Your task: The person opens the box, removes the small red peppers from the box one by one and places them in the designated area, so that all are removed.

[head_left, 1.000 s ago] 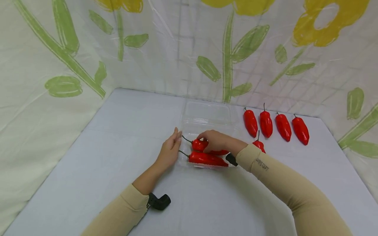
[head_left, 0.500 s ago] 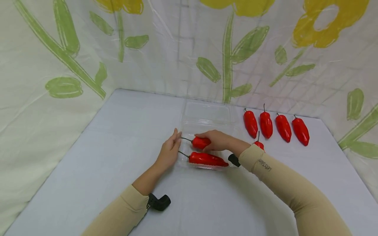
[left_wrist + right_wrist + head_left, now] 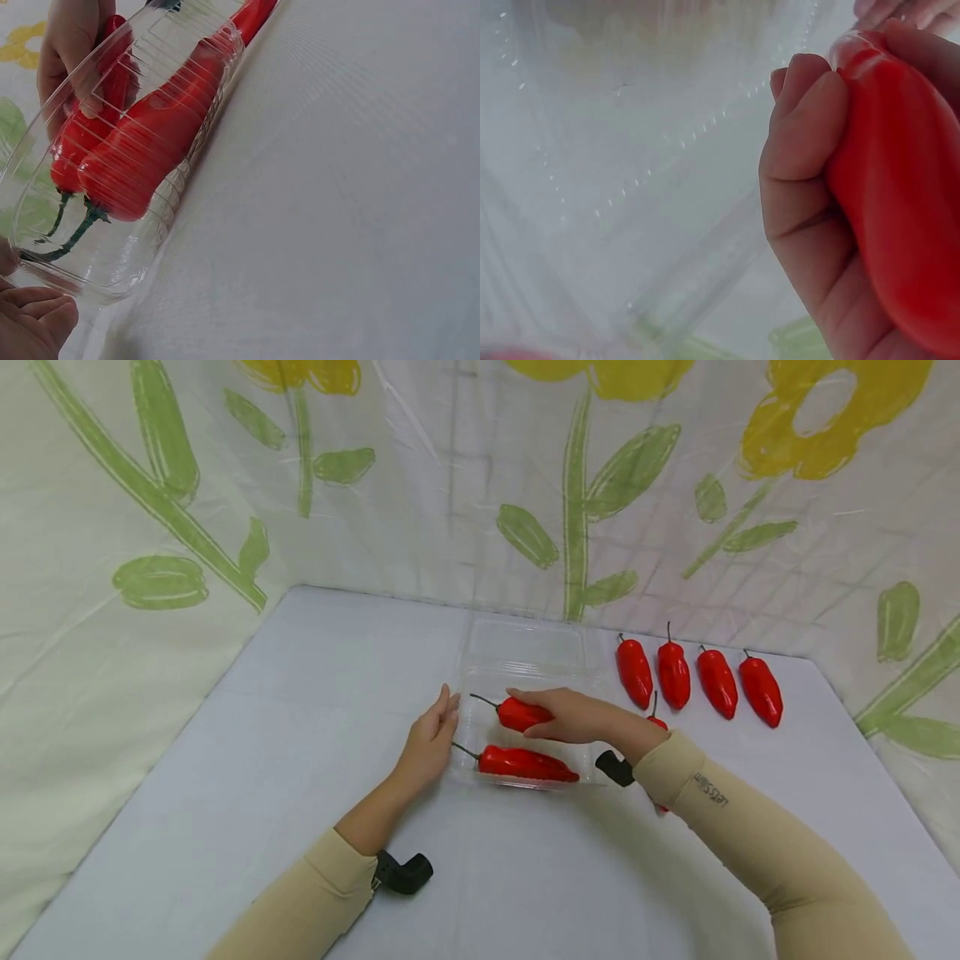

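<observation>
My right hand point(image 3: 573, 714) grips a red pepper point(image 3: 521, 714) and holds it over the back part of a clear plastic clamshell container point(image 3: 468, 777). In the right wrist view, fingers and thumb wrap around the smooth pepper point(image 3: 900, 187). Another red pepper point(image 3: 525, 763) lies along the container's front side, its green stem pointing left. My left hand point(image 3: 426, 743) holds the container's left end; the left wrist view has the rim between its thumb and bent fingers point(image 3: 37, 319). The hinged lid point(image 3: 528, 643) lies folded back behind the base.
Several red peppers point(image 3: 717, 683) stand in a row at the back right of the white table point(image 3: 300, 710). One more pepper point(image 3: 657, 721) is mostly hidden behind my right forearm. A flower-printed curtain point(image 3: 405, 527) borders the table's back.
The gripped pepper has come away from the one at the front, shifting back and to the right with my right hand. My left hand stays at the container's end.
</observation>
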The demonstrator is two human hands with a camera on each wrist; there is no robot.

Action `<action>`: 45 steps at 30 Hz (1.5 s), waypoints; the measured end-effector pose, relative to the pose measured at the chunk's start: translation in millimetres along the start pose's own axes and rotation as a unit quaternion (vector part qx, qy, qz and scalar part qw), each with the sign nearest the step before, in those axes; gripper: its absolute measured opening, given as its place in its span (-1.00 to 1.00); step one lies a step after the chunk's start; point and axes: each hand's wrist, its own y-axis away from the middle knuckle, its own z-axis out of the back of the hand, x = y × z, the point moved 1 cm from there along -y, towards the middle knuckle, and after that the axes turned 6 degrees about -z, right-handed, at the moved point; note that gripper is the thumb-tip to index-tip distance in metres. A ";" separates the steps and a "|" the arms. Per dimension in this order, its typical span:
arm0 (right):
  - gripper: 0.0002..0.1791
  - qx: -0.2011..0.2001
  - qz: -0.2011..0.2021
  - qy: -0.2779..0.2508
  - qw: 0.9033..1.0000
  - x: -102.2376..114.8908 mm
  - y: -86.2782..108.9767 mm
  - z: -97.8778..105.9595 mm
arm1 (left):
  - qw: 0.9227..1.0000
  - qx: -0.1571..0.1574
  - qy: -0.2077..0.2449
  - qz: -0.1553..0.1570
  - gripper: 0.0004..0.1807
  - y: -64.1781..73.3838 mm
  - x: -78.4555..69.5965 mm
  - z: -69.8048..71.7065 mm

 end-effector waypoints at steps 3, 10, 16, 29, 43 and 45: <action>-0.24 -0.008 -0.002 -0.009 1.000 -5.6 6.1 4.2 | 1.000 -0.001 0.004 -0.002 -0.43 -0.5 -0.8 0.4; -0.22 -0.025 -0.010 -0.035 0.999 -19.6 20.7 12.0 | 1.000 0.000 0.012 -0.001 -0.43 -0.6 -1.4 0.9; -0.20 -0.055 -0.034 -0.058 0.996 -32.7 35.7 17.0 | 1.000 0.009 0.023 0.006 -0.43 2.8 -13.2 3.2; -0.14 -0.113 -0.084 -0.117 0.983 -69.2 70.5 15.9 | 1.000 0.005 0.016 0.002 -0.43 -0.3 -0.6 -0.3; -0.11 -0.146 -0.125 -0.165 0.967 -104.3 95.4 7.9 | 1.000 0.009 0.019 0.002 -0.43 -0.5 1.4 0.6; -0.11 -0.155 -0.132 -0.166 0.965 -109.9 99.4 7.2 | 1.000 0.009 0.023 0.003 -0.42 -0.4 1.5 0.2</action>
